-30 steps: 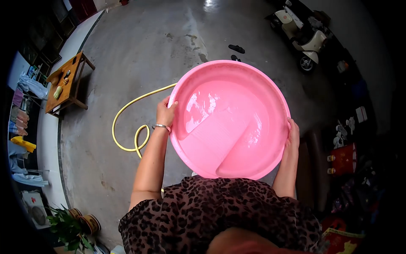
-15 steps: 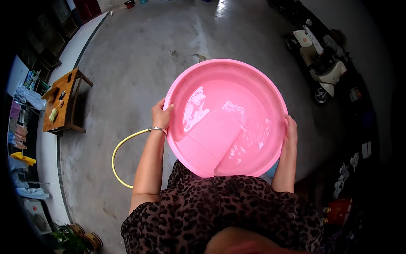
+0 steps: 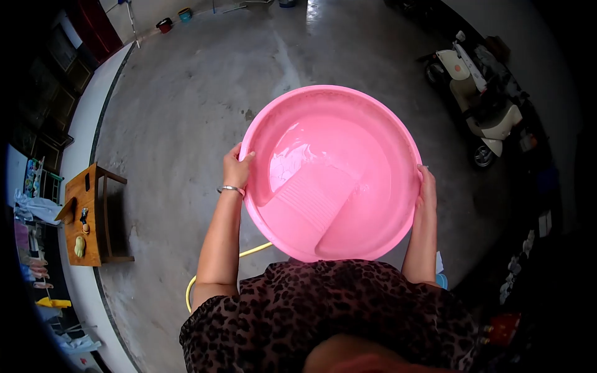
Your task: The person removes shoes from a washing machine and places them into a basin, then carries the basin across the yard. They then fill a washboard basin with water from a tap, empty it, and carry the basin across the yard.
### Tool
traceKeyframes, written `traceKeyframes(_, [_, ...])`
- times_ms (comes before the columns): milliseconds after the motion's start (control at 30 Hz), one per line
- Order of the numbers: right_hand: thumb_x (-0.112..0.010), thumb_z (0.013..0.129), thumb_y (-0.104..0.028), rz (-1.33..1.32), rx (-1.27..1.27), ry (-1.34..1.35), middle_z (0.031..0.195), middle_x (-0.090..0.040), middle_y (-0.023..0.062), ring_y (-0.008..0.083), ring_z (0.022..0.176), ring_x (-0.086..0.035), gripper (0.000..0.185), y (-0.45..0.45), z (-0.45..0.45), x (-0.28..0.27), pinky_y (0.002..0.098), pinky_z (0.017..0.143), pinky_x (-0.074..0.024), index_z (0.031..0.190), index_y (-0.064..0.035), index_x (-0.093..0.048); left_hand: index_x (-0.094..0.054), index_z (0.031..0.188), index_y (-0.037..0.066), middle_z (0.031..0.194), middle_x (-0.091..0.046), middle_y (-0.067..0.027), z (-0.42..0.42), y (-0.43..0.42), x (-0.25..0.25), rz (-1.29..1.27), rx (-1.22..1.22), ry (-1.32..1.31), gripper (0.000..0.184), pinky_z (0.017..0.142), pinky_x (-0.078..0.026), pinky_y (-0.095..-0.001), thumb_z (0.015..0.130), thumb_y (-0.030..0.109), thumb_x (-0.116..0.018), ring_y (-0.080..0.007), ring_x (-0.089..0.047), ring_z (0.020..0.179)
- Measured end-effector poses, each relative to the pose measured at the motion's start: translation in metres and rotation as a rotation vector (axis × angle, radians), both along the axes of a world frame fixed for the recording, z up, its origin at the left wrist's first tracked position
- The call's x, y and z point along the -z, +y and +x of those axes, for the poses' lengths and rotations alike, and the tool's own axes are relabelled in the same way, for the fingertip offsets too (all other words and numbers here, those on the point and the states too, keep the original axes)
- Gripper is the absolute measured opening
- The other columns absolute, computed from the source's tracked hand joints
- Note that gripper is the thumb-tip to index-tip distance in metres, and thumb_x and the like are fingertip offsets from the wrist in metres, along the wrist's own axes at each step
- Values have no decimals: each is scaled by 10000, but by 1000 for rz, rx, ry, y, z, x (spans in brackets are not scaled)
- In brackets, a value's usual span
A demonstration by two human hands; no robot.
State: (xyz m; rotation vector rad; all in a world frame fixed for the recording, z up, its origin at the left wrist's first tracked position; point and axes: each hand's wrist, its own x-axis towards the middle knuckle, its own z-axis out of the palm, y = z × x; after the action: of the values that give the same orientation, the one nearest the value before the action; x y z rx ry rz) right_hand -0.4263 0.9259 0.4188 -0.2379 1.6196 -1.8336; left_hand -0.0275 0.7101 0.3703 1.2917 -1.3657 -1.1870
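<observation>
A large round pink washbasin (image 3: 379, 211) with a ridged washboard (image 3: 308, 202) moulded inside is held in front of my body. Water lies in it and catches the light. My left hand (image 3: 237, 169), a bracelet at its wrist, grips the basin's left rim, thumb on top and fingers mostly hidden underneath. On the opposite side my right hand (image 3: 426, 189) is closed on the right rim. The near rim meets my leopard-print top (image 3: 336, 292).
A yellow hose (image 3: 252, 250) lies on the concrete floor (image 3: 180, 124) at left. Beyond it stands a wooden table (image 3: 93, 242) with a squash on it. A scooter (image 3: 476, 99) is parked at right. A blue bucket (image 3: 441, 281) shows past my right forearm. Small pots (image 3: 164, 25) sit far ahead.
The view has moved forward across the floor: table and hose now appear lower, and the far pots show more. Both hands keep their hold on the basin, and the water's ripples have shifted.
</observation>
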Motion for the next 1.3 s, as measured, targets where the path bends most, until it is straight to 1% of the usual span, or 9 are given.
traceKeyframes(133, [-576, 752, -174, -19, -29, -15, 835, -581, 105, 152, 724, -561, 247, -131, -27, 10, 272, 634, -464, 874, 40, -558, -522, 1096, -56, 939, -614, -119, -17, -109, -10, 59, 29, 46, 357, 708, -474, -266, 749, -15, -596, -154, -586, 792])
traceKeyframes(233, [-598, 737, -201, -15, -130, 5, 839, -559, 97, 181, 735, -558, 228, -236, -51, 19, 298, 655, -481, 859, -13, -555, -534, 1087, -48, 940, -612, -115, -23, -192, -6, 38, 9, -18, 361, 700, -486, -265, 730, -60, -583, -157, -590, 785])
traceKeyframes(333, [-566, 762, -180, 67, -117, 61, 812, -574, 88, 146, 704, -551, 248, -332, -47, -3, 259, 637, -457, 876, 40, -556, -546, 1076, -41, 937, -611, -110, -30, -277, -11, 30, -78, -2, 358, 697, -486, -262, 721, -72, -578, -157, -589, 782])
traceKeyframes(533, [-557, 762, -175, 56, -103, 39, 823, -577, 84, 151, 717, -559, 234, -519, -71, -12, 263, 636, -461, 871, 32, -558, -561, 1063, -31, 932, -618, -100, -59, -449, -37, 68, -104, -20, 361, 700, -471, -262, 704, -65, -582, -152, -587, 782])
traceKeyframes(633, [-561, 759, -179, 49, -87, 6, 831, -574, 92, 164, 717, -563, 238, -607, -80, -8, 270, 643, -465, 872, 30, -557, -548, 1077, -40, 924, -614, -102, -74, -550, -27, 49, -71, -3, 367, 694, -482, -257, 712, -65, -573, -147, -584, 789])
traceKeyframes(767, [-573, 747, -197, 62, -39, -85, 855, -572, 111, 181, 737, -562, 264, -727, -87, 2, 282, 665, -466, 889, 26, -559, -551, 1072, -41, 900, -619, -94, -85, -695, -20, 10, -27, -114, 354, 682, -482, -262, 720, -55, -579, -146, -584, 763])
traceKeyframes(967, [-576, 738, -209, 96, 23, -57, 900, -565, 127, 184, 790, -556, 288, -897, -88, -2, 295, 700, -459, 902, 26, -557, -566, 1043, -37, 885, -623, -111, -87, -890, -22, 75, 85, -27, 324, 671, -475, -265, 720, -49, -573, -159, -589, 750])
traceKeyframes(1233, [-571, 737, -210, 153, 76, 10, 851, -574, 94, 168, 749, -552, 280, -1144, -95, -12, 279, 666, -450, 879, 30, -564, -557, 1046, -45, 901, -615, -108, -108, -1120, 2, 121, 38, 7, 321, 674, -476, -266, 726, -55, -568, -156, -582, 758])
traceKeyframes(1300, [-569, 739, -208, 101, 30, 19, 832, -575, 90, 161, 733, -550, 272, -1214, -116, -8, 277, 655, -447, 871, 30, -566, -554, 1055, -43, 899, -613, -104, -119, -1179, 1, 100, -4, 5, 332, 687, -473, -265, 723, -57, -572, -154, -580, 767])
